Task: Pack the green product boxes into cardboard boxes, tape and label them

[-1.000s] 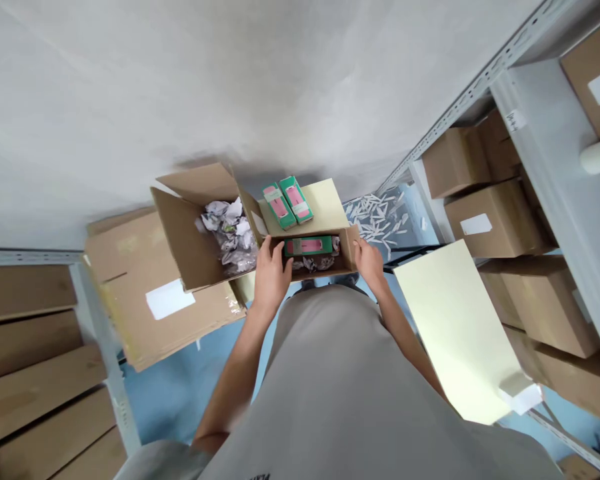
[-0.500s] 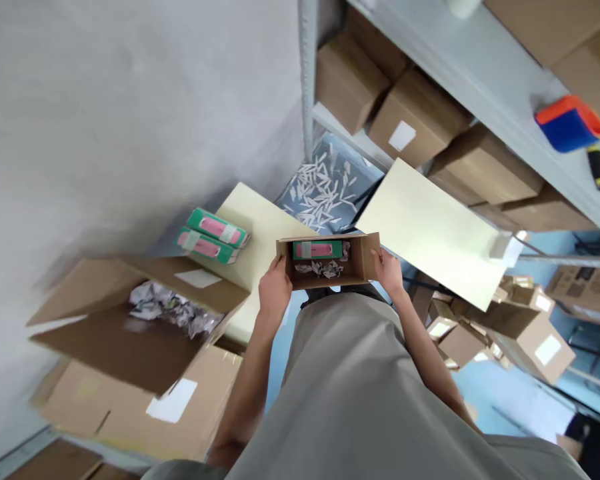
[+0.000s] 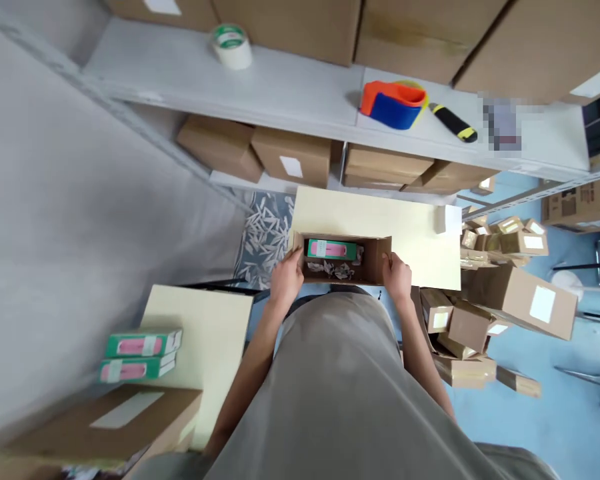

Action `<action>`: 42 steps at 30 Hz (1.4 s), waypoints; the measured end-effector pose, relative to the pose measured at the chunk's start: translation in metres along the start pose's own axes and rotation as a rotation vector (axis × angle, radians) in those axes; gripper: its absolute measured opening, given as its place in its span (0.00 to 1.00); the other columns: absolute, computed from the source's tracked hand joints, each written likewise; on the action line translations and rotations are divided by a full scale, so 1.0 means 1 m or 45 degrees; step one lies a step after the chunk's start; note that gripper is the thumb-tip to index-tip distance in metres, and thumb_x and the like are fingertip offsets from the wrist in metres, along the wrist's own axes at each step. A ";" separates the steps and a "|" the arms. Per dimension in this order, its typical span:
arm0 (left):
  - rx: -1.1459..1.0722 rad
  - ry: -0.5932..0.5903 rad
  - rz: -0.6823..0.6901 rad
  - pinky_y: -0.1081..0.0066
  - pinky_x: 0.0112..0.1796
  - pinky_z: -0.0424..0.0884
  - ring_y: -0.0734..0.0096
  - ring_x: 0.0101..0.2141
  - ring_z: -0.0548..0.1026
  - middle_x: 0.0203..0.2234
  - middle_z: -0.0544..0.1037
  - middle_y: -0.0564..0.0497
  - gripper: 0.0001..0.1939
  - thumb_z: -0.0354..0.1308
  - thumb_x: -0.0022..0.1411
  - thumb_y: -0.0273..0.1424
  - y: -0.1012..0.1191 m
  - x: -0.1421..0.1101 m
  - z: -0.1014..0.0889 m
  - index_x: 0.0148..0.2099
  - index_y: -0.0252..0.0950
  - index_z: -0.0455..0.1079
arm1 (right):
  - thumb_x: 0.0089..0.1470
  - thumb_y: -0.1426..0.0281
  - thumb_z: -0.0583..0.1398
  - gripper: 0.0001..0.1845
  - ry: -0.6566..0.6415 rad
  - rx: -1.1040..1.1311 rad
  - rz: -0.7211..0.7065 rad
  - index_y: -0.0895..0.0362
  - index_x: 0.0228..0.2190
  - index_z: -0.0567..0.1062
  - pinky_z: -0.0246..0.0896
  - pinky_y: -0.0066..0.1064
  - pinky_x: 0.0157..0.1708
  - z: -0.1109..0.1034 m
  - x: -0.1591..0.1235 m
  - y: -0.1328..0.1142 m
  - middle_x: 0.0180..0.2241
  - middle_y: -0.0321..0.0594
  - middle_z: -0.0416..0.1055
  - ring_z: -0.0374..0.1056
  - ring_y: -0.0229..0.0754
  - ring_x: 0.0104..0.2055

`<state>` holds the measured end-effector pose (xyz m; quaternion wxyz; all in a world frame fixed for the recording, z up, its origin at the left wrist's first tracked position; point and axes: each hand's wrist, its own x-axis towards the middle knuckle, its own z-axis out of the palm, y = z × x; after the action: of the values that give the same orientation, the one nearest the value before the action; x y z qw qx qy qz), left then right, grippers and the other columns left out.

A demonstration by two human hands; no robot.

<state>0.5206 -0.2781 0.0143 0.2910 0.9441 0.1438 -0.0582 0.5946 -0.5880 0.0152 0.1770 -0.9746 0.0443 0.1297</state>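
Note:
Between my two hands is an open cardboard box [image 3: 373, 275], held in front of my waist at the near edge of a cream tabletop. My left hand [image 3: 287, 280] grips its left end, and my right hand [image 3: 397, 277] grips the right end; the fingers of both are closed on the cardboard. Inside lies a green and pink product box [image 3: 331, 250] along the far wall. Crumpled paper [image 3: 343, 271] sits beside it on the bottom and at its right end.
The cream table [image 3: 380, 210] stands before a shelf [image 3: 300, 93] bearing cartons, a tape roll [image 3: 231, 47], an orange-blue tape dispenser [image 3: 394, 105] and a utility knife [image 3: 453, 123]. Left, two green boxes [image 3: 143, 343] lie by a large open carton [image 3: 105, 423]. Small cartons [image 3: 473, 327] are piled right.
My body and view have turned right, toward the shelf. The held box has come round with me to the cream table, while the green boxes and large carton have shifted lower left in view.

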 end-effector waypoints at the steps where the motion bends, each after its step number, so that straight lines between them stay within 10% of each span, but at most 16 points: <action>1: -0.001 -0.012 0.032 0.50 0.60 0.81 0.45 0.55 0.86 0.65 0.81 0.39 0.34 0.52 0.67 0.15 0.012 0.016 0.005 0.71 0.37 0.77 | 0.79 0.62 0.51 0.19 0.004 0.003 0.029 0.55 0.40 0.77 0.43 0.34 0.33 -0.005 0.013 0.008 0.30 0.45 0.78 0.66 0.47 0.28; 8: -0.015 -0.071 0.056 0.49 0.64 0.78 0.46 0.61 0.83 0.65 0.81 0.40 0.32 0.50 0.68 0.15 0.054 0.078 0.028 0.67 0.38 0.80 | 0.79 0.61 0.52 0.19 -0.076 0.041 0.044 0.55 0.46 0.81 0.53 0.34 0.36 -0.030 0.077 0.038 0.37 0.50 0.84 0.76 0.52 0.36; 14: 0.003 0.081 0.098 0.49 0.67 0.76 0.46 0.71 0.72 0.77 0.65 0.38 0.34 0.57 0.71 0.22 0.060 0.062 0.032 0.76 0.43 0.70 | 0.71 0.59 0.62 0.29 0.078 0.123 0.039 0.56 0.67 0.73 0.70 0.41 0.46 -0.034 0.121 0.018 0.62 0.58 0.77 0.80 0.58 0.49; 20: -0.138 -0.072 0.110 0.53 0.61 0.79 0.50 0.61 0.82 0.63 0.80 0.40 0.49 0.68 0.73 0.38 0.067 0.037 0.040 0.85 0.46 0.47 | 0.74 0.54 0.60 0.26 0.053 0.307 -0.050 0.58 0.62 0.77 0.72 0.43 0.49 -0.042 0.163 0.006 0.56 0.56 0.81 0.81 0.55 0.45; 26: -0.034 -0.214 0.087 0.51 0.61 0.76 0.41 0.61 0.82 0.62 0.82 0.34 0.63 0.78 0.63 0.48 0.072 0.045 0.050 0.85 0.40 0.43 | 0.78 0.46 0.50 0.28 -0.280 0.471 -0.065 0.55 0.51 0.77 0.72 0.41 0.47 -0.021 0.151 0.013 0.46 0.53 0.85 0.82 0.55 0.45; 32: 0.021 -0.160 0.057 0.59 0.53 0.80 0.44 0.55 0.85 0.58 0.84 0.35 0.66 0.79 0.62 0.47 0.077 0.055 0.050 0.85 0.39 0.39 | 0.74 0.39 0.48 0.36 0.033 0.697 -0.183 0.56 0.54 0.76 0.78 0.42 0.44 -0.017 0.115 0.033 0.62 0.60 0.75 0.80 0.52 0.49; 36: 0.029 -0.187 0.069 0.59 0.53 0.79 0.44 0.55 0.86 0.57 0.84 0.37 0.67 0.79 0.61 0.46 0.075 0.052 0.051 0.85 0.41 0.37 | 0.72 0.35 0.47 0.42 -0.143 0.885 -0.040 0.54 0.67 0.68 0.80 0.37 0.34 -0.023 0.103 0.048 0.65 0.56 0.74 0.81 0.46 0.40; 42: -0.016 -0.124 0.051 0.56 0.56 0.79 0.44 0.56 0.85 0.59 0.82 0.35 0.68 0.77 0.65 0.46 0.076 0.042 0.059 0.86 0.38 0.31 | 0.77 0.44 0.48 0.39 -0.182 0.629 -0.241 0.56 0.74 0.62 0.79 0.49 0.54 -0.010 0.103 0.044 0.70 0.60 0.70 0.81 0.55 0.55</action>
<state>0.5827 -0.3615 -0.0020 0.3048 0.9410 0.1107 -0.0973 0.6903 -0.6366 -0.0179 0.4233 -0.8901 -0.0293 0.1664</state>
